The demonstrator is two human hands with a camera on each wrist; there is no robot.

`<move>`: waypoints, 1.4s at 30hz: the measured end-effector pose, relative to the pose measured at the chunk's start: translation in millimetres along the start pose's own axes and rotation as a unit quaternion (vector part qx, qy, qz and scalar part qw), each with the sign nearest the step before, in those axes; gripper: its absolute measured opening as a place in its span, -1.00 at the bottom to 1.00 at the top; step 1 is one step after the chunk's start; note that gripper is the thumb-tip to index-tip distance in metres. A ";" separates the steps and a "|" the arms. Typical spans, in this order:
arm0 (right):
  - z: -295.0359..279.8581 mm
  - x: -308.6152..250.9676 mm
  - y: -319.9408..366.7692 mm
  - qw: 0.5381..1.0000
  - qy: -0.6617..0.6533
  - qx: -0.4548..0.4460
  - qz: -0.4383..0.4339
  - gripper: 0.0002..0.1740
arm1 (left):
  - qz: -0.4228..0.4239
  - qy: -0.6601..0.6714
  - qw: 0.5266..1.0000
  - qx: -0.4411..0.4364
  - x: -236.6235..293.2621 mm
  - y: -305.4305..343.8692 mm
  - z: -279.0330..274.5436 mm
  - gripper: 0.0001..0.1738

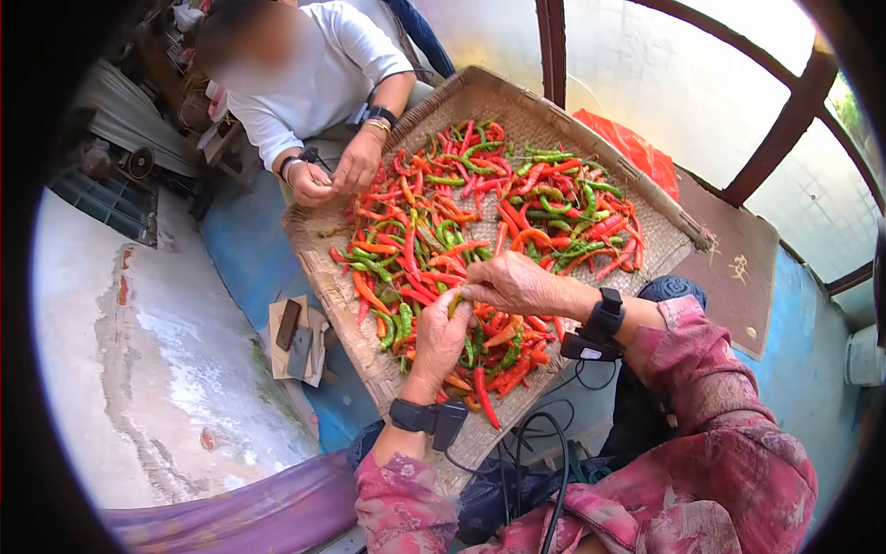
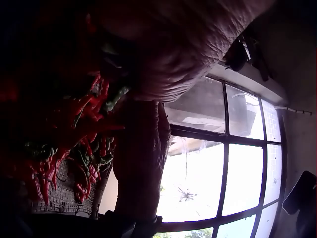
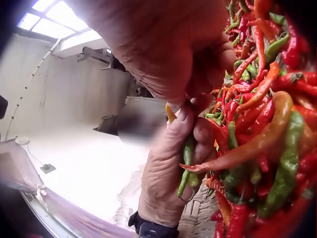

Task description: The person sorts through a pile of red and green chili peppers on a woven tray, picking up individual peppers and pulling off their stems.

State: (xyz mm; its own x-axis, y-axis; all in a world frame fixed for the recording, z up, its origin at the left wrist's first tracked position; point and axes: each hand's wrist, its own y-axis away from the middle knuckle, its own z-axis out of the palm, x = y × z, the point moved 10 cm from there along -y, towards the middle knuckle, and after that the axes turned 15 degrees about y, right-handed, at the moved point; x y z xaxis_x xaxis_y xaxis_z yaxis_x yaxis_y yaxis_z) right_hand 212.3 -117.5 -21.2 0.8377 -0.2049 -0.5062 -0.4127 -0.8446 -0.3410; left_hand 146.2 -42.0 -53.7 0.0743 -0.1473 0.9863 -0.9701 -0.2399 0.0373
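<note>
My left hand (image 1: 438, 343) is over the near part of a pile of red, orange and green chili peppers (image 1: 429, 249). Curled in its fingers are green chili peppers (image 3: 188, 156), and a yellow-orange pepper tip (image 3: 170, 113) pokes out by the thumb. Thumb to fingertips, my right hand (image 1: 517, 283) meets the left one and pinches the end of a yellowish chili pepper (image 1: 454, 304); the pinched end is hidden by the fingers. Under the pile lies a large woven tray (image 1: 666, 247). The left wrist view is mostly dark.
Across the tray another person's hands (image 1: 358, 166) work at its far left corner. An orange-red bag (image 1: 637, 157) lies behind the right rim. Black cables (image 1: 554, 425) hang by my lap. Left of the tray, dark flat devices (image 1: 289, 323) lie on boards.
</note>
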 end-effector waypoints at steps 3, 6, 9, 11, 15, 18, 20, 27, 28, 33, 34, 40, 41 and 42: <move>-1.2 4.8 3.0 0.999 -0.034 0.001 0.015 -0.65 | -0.003 -0.008 1.000 -0.017 1.1 -0.5 5.0 -0.65; -13.8 8.3 1.1 0.998 -0.065 0.014 0.016 -0.64 | 0.006 0.009 1.000 -0.006 4.6 0.7 5.8 -0.62; -31.0 50.9 -1.5 0.983 -0.128 0.054 0.121 -0.66 | -0.017 0.083 0.996 0.010 -0.6 0.5 0.3 -0.62; -48.2 93.0 4.2 0.936 -0.220 0.115 0.249 -0.65 | -0.009 0.098 0.995 0.020 -2.6 -2.6 -5.4 -0.64; -43.2 134.2 25.4 0.720 -0.592 0.196 0.305 -0.70 | -0.040 0.209 0.974 0.073 -9.5 -1.6 -16.7 -0.67; -26.5 108.0 23.7 0.842 -0.451 0.078 0.287 -0.73 | -0.008 0.272 0.959 0.079 -10.7 -5.1 -24.9 -0.53; -12.7 72.4 15.3 0.964 -0.210 -0.042 0.159 -0.76 | -0.034 0.348 0.932 0.090 -13.3 -6.4 -25.8 -0.61; 29.8 16.2 36.9 0.988 -0.067 -0.142 0.016 -0.70 | -0.039 0.388 0.918 0.068 -16.5 -11.2 -24.3 -0.75; 33.8 18.0 36.6 0.987 -0.067 -0.143 0.016 -0.70 | -0.042 0.390 0.918 0.060 -15.0 -12.0 -21.4 -0.76; 40.6 14.7 29.7 0.975 0.191 -0.100 -0.055 -0.69 | -0.024 0.401 0.916 0.014 -10.8 -12.1 -10.4 -0.78; 46.0 14.6 29.5 0.975 0.182 -0.109 -0.072 -0.84 | -0.028 0.404 0.914 0.004 -11.4 -12.0 -8.7 -0.77; -2.3 25.0 6.8 0.994 0.092 0.050 -0.009 -0.84 | -0.037 0.422 0.905 0.042 -9.6 -7.3 -11.7 -0.76; -20.5 26.7 4.0 0.995 0.020 0.094 0.004 -0.81 | -0.035 0.423 0.905 0.044 -12.2 -7.7 -15.6 -0.76; -24.4 39.7 2.3 0.990 -0.092 0.073 0.081 -0.73 | -0.040 0.420 0.906 0.026 -16.7 -8.8 -16.3 -0.78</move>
State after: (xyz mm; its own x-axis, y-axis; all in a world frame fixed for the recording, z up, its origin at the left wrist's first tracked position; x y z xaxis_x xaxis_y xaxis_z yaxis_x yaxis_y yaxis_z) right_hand 253.3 -139.6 -22.8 0.6818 -0.2272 -0.6954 -0.5950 -0.7252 -0.3465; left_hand 149.8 -21.8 -67.9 -0.0789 0.6502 0.7557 -0.9554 -0.2656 0.1288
